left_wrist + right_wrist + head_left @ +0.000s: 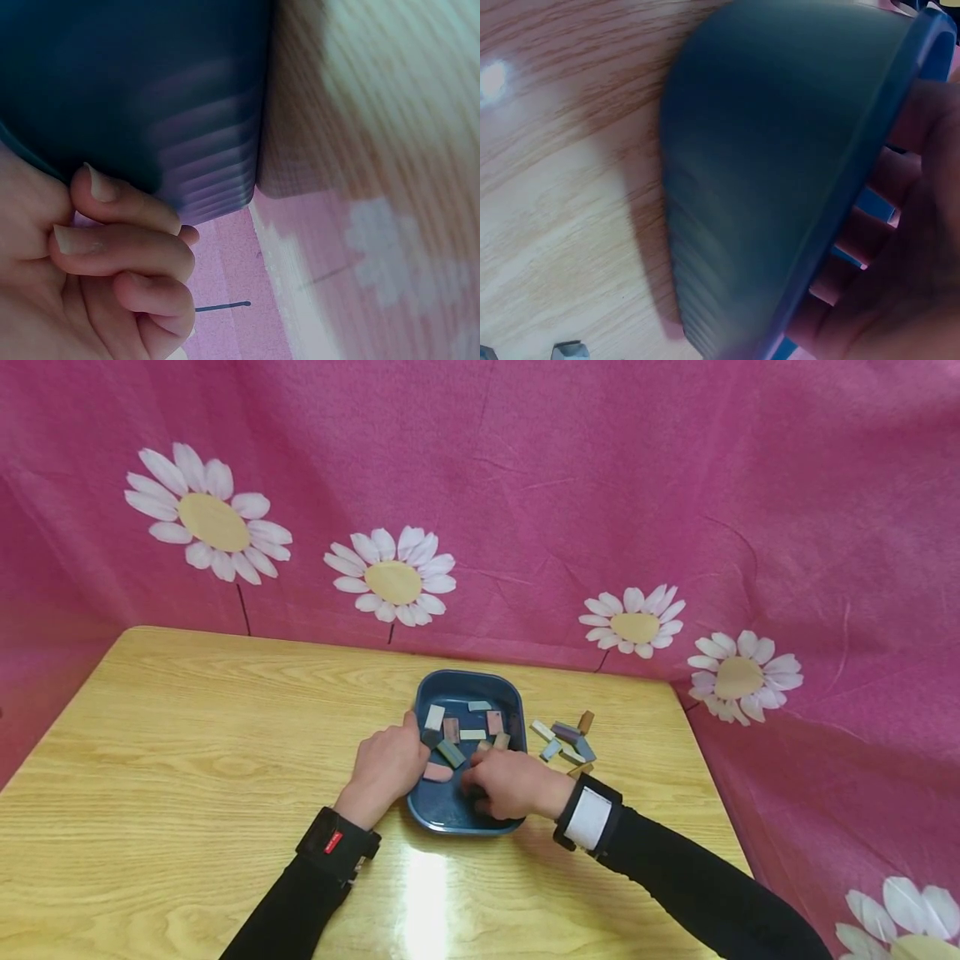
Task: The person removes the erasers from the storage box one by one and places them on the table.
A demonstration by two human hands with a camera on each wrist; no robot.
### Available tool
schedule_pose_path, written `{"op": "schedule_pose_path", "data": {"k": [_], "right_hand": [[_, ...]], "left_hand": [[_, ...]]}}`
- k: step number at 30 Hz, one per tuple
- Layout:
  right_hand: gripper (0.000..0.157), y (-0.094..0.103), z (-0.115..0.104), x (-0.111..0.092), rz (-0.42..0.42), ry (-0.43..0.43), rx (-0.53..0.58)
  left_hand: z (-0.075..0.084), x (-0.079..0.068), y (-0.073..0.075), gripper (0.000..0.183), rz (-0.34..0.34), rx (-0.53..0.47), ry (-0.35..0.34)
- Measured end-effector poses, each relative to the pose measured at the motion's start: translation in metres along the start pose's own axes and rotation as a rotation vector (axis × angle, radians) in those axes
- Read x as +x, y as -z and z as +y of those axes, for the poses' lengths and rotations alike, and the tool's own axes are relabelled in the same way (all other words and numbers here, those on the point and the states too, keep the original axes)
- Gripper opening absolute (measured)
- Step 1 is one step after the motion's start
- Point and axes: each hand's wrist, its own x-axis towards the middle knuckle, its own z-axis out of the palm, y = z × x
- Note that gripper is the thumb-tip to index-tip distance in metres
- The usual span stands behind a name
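Observation:
A dark blue plastic basin (pixel 442 817) with rounded corners sits on the table, small blocks scattered over its bottom. My left hand (pixel 386 768) holds its left rim, with curled fingers (pixel 127 251) against the outer wall in the left wrist view. Over the right rim reaches my right hand (pixel 513 783), fingers bent down inside the basin. Whether those fingers hold a block I cannot tell. Around them lie a pink block (pixel 438 772) with a rounded end, a green block (pixel 451 753), a white block (pixel 434 717) and a reddish block (pixel 494 722).
Right of the basin lies a loose pile of blocks, among them a brown block (pixel 586 722), a purple block (pixel 565 732) and a light blue block (pixel 551 750). Behind the wooden table (pixel 225 760) hangs a pink cloth (pixel 510 510) printed with daisies.

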Motion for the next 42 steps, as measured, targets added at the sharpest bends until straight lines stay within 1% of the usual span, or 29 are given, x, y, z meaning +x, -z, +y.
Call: {"op": "schedule_pose_path", "data": {"k": [6,9,12,14,18,21,23,27,30,32,35,37,39,42], "right_hand": [[0.017,-0.004,0.005,-0.001,0.017,-0.013,-0.021],[0.018,-0.007,0.007,0.0,0.027,-0.015,-0.067],[0.021,-0.008,0.008,0.001,0.043,0.002,-0.123],[0.023,-0.009,0.008,0.001,0.056,0.013,-0.135],[0.025,-0.008,0.007,0.0,0.078,0.021,-0.081],[0.022,-0.005,0.007,-0.001,0.094,0.012,-0.008],[0.015,-0.002,0.01,-0.003,0.12,0.013,0.021],[0.013,0.009,0.017,-0.01,0.171,0.007,0.056],[0.012,0.021,0.023,-0.018,0.217,-0.03,0.115],[0.011,0.028,0.029,-0.025,0.262,-0.055,0.183],[0.009,0.033,0.042,-0.036,0.359,-0.071,0.238],[0.009,0.036,0.052,-0.044,0.419,-0.086,0.248],[0.01,0.036,0.063,-0.053,0.458,-0.123,0.228],[0.012,0.032,0.081,-0.066,0.466,-0.203,0.213]], "left_hand": [[0.0,0.0,-0.001,0.049,0.027,0.01,-0.013],[-0.001,0.0,-0.001,0.048,0.035,0.015,-0.02],[-0.001,-0.001,-0.001,0.05,0.037,0.014,-0.023],[-0.001,0.0,-0.001,0.051,0.035,0.012,-0.022],[-0.001,0.0,-0.002,0.053,0.026,0.007,-0.018],[0.0,0.0,-0.001,0.052,0.031,0.008,-0.018],[0.0,0.0,-0.001,0.052,0.034,0.008,-0.016],[0.001,0.0,0.0,0.053,0.034,0.002,-0.006],[0.0,0.0,-0.001,0.053,0.037,0.0,-0.002],[0.0,0.0,-0.001,0.053,0.035,0.0,-0.001],[0.0,0.0,-0.001,0.054,0.028,-0.004,0.001],[0.0,0.0,-0.002,0.055,0.023,-0.007,0.004],[0.0,0.0,-0.002,0.055,0.019,-0.009,0.006],[0.0,0.0,-0.001,0.056,0.014,-0.008,0.01]]}}
